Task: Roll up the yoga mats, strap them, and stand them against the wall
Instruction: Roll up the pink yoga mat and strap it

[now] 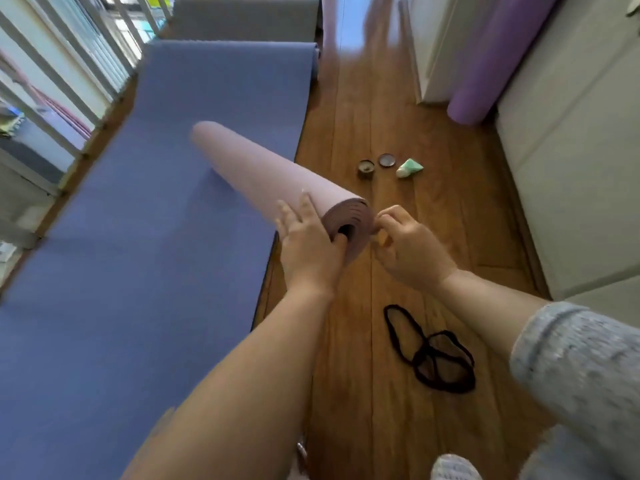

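A rolled pink yoga mat (pixel 256 168) is lifted at its near end, its far end resting on a flat blue mat (pixel 166 237). My left hand (pixel 306 242) holds the roll's near end, thumb in the centre hole and fingers along its side. At the right rim of the same end, my right hand (pixel 405 244) pinches the roll's edge with curled fingers. Black elastic straps (pixel 429 351) lie tangled on the wooden floor below my right forearm. Beyond the blue mat lies a grey mat (pixel 242 19). A rolled purple mat (pixel 491 60) stands against the wall at the right.
Two small round tins (pixel 375 164) and a green-and-white object (pixel 409 168) sit on the wooden floor (pixel 363 116) to the right of the roll. White railings (pixel 69 81) run along the left side. White cabinet panels (pixel 571 168) line the right.
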A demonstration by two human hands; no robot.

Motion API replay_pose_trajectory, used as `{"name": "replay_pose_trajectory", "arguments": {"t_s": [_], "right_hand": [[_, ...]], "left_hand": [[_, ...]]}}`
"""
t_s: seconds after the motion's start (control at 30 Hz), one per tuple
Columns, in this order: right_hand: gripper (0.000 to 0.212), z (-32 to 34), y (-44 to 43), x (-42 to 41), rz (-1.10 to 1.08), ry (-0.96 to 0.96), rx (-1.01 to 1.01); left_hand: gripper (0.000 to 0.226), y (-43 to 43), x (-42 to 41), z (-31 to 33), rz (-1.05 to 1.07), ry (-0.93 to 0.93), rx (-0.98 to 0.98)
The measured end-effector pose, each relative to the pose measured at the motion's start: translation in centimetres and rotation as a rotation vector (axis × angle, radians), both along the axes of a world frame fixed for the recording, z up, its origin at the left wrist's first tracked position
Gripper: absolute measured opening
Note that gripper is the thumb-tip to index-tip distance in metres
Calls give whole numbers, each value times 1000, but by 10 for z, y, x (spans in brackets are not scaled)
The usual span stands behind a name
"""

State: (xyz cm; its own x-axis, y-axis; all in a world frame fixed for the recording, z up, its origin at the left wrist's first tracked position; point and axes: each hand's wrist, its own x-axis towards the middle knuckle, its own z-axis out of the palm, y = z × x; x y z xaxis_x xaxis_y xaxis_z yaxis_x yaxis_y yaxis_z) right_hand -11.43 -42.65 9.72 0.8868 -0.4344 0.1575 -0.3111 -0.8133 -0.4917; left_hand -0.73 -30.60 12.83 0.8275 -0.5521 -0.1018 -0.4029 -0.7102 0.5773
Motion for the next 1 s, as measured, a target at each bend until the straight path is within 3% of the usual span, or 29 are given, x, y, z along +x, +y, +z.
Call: {"name": "replay_pose_trajectory", "arguments": {"t_s": [0.17, 0.23, 0.37, 0.6, 0.73, 0.9, 1.0], "right_hand": [[28, -56, -23, -39, -7, 933, 281], [37, -80, -26, -52, 66, 1111, 278], [57, -128, -27, -79, 169, 1241, 108], [34, -160, -24, -90, 226, 1279, 23], [41, -125, -34, -77, 183, 1278, 56], [44, -37, -28, -60, 71, 1027, 110], [22, 36, -10, -47, -10, 751, 193]], "left_hand": [[80, -22, -39, -70, -69, -71, 189], [77, -27, -48, -94, -52, -121, 209], [75, -29, -59, -124, -43, -146, 203], [76, -32, -63, -131, -47, -161, 229], [77, -25, -57, -107, -27, -129, 201], [74, 12, -32, -32, 52, -90, 32], [66, 46, -15, 30, 81, -132, -76]]}}
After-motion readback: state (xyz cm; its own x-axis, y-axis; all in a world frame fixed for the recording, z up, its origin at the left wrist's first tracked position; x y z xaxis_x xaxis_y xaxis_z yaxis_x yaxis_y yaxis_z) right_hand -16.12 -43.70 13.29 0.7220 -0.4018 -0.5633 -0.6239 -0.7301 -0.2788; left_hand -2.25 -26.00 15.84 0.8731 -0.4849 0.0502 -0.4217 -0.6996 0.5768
